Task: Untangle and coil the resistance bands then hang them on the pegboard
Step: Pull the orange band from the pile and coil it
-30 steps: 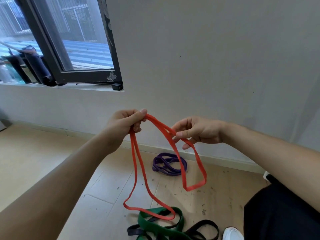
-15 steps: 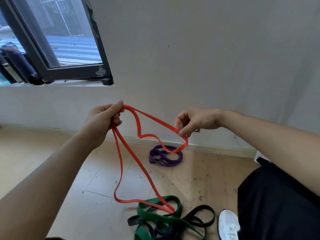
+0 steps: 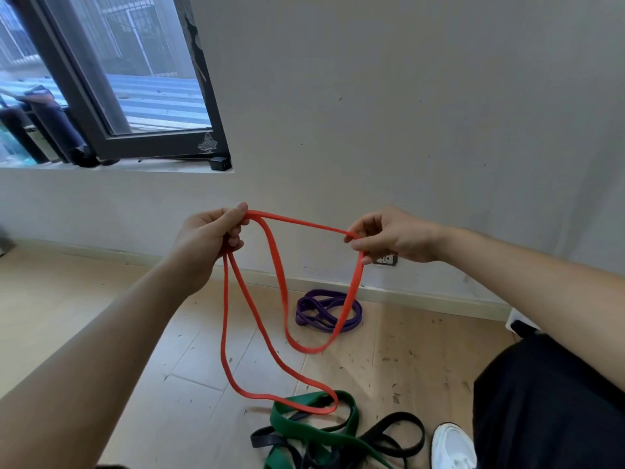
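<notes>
Orange rubber loop band (image 3: 282, 292) hung held by left hand (image 3: 203, 245) and right hand (image 3: 395, 236); purple coiled band (image 3: 318, 293) lay behind; tangled green band (image 3: 304, 426) and black band (image 3: 399, 415) ran off-frame.

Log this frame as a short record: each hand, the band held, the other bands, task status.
left hand: grips the orange band; loops hang from it
right hand: pinches the same band's upper strand
orange band: held in the air between both hands, its lowest loop over the green band
floor: green band and black band tangled together; purple band bundled near the wall
pegboard: not in view
status: orange band not yet coiled
</notes>
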`<state>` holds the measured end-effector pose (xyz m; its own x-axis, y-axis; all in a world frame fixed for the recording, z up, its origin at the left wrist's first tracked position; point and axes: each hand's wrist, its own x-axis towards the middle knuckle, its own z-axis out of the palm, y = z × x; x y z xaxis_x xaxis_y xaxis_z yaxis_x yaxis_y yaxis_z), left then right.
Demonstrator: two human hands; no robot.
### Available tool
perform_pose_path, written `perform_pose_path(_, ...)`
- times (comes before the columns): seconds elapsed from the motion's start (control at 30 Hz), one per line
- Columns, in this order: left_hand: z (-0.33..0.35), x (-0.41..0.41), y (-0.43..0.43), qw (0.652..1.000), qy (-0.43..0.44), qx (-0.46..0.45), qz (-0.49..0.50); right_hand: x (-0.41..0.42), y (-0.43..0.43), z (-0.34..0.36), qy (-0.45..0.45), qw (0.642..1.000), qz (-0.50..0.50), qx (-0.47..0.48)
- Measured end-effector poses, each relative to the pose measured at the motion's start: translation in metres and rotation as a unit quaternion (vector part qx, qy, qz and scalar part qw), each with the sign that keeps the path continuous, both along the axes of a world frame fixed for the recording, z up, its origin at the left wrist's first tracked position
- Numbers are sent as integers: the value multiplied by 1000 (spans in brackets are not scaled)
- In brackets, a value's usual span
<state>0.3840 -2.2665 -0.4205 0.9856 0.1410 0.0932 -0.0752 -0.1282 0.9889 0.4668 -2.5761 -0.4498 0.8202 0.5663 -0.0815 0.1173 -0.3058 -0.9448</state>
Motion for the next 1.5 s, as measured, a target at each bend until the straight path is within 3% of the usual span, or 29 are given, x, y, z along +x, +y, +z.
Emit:
perform_pose_path(0.27, 1, 2, 2, 1000, -12, -15, 21, -1, 6, -4, -137, 976, 14, -169)
perform_pose_path(0.47, 3, 2, 2, 996, -38, -51, 56, 9, 4, -10, -137, 953, 12, -269)
perform_pose_path(0.67, -3, 4, -1, 996, -21, -35, 77, 13, -13, -14, -40, 971, 29, -235)
perform_pose_path(0.87, -8, 7, 10, 995, -14, -40, 94, 14, -15, -17, -88, 984, -58, -143)
perform_pose_path(1.03, -9, 8, 12, 996, -10, -38, 83, 15, -16, -17, -65, 991, -73, -92)
perform_pose_path(1.5, -3, 3, 14, 998, 1, -32, 51, 21, -20, -32, -35, 978, 60, -198)
